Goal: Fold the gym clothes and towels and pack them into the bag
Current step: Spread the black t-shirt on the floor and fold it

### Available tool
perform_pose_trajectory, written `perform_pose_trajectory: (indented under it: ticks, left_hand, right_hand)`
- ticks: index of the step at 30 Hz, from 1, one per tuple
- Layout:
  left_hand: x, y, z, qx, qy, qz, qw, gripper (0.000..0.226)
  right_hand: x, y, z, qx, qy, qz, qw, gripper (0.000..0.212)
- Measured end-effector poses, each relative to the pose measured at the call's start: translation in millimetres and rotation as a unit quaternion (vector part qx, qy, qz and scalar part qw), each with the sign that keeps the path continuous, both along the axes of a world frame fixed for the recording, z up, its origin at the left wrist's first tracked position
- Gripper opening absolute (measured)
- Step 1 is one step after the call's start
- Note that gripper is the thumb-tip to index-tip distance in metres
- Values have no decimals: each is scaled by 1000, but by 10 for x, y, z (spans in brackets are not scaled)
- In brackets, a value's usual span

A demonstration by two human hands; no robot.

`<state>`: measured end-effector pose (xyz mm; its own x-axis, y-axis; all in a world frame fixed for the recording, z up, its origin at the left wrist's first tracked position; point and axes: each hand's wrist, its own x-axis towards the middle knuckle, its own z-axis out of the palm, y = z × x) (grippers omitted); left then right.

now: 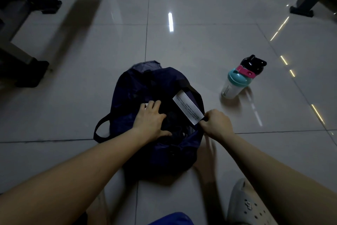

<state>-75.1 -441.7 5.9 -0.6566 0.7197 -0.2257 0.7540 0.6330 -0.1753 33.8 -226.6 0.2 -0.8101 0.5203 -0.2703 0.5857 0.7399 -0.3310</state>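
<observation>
I see the bag (pixel 138 86) on the floor (pixel 200 42), right in front of the person's knees. It's dark navy, thin crinkly synthetic, slumped into a soft rounded lump with the mouth facing up. Dark clothes (pixel 173 115) sit inside the opening; too dim for me to tell folds or fabric.

Left hand (pixel 148 121) lies flat on the clothes, fingers straight and spread, pressing down, not grasping. Right hand (pixel 217 124) is clenched, fingers grasping the bag's right rim just beside a long white rectangular label (pixel 187 108) with fine print. A flat webbing handle loop (pixel 99 130) sticks out on the bag's left, lying on the floor.

The floor is glossy pale tile with thin grout lines and strip-light glare. A shaker bottle (pixel 235 86) stands well apart to the right: translucent cylinder, teal lid, black cap, pink tab. Grey perforated clog (pixel 244 206) is bottom right. Dark boxy machine frame (pixel 21 24) is upper left.
</observation>
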Motion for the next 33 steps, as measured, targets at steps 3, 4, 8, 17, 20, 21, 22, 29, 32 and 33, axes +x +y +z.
perform_pose_trajectory:
  ticks: [3, 4, 8, 17, 20, 21, 22, 29, 32, 33]
  left_hand:
    - [10, 69, -145, -44, -46, 0, 998, 91]
    - [20, 112, -192, -50, -65, 6, 997, 93]
    - [64, 262, -379, -35, -151, 37, 987, 95]
    - [168, 272, -548, -57, -122, 26, 991, 95]
    - [165, 239, -442, -4, -116, 22, 993, 88]
    - [173, 215, -403, 38, -106, 6, 994, 80]
    - [186, 189, -379, 84, -101, -14, 991, 70]
    - [378, 153, -283, 147, -421, 79, 891, 59]
    - [338, 186, -314, 102, -458, 110, 876, 76]
    - [334, 194, -320, 84, -459, 110, 877, 85]
  right_hand:
    - [46, 20, -12, 16, -6, -10, 1000, 17]
    - [61, 32, -25, 16, -9, -11, 1000, 17]
    - [107, 128, -108, -12, -20, -25, 999, 17]
    - [66, 180, -113, -89, -34, -33, 995, 21]
    - [10, 146, -22, -168, -19, -42, 985, 15]
    - [2, 137, -3, -191, -8, -46, 980, 16]
    - [1, 131, 0, -203, 2, -43, 978, 18]
    - [91, 89, -35, -171, 8, -32, 985, 20]
    - [100, 88, 11, -219, 15, -66, 973, 22]
    - [102, 96, 32, -255, 20, -87, 963, 24]
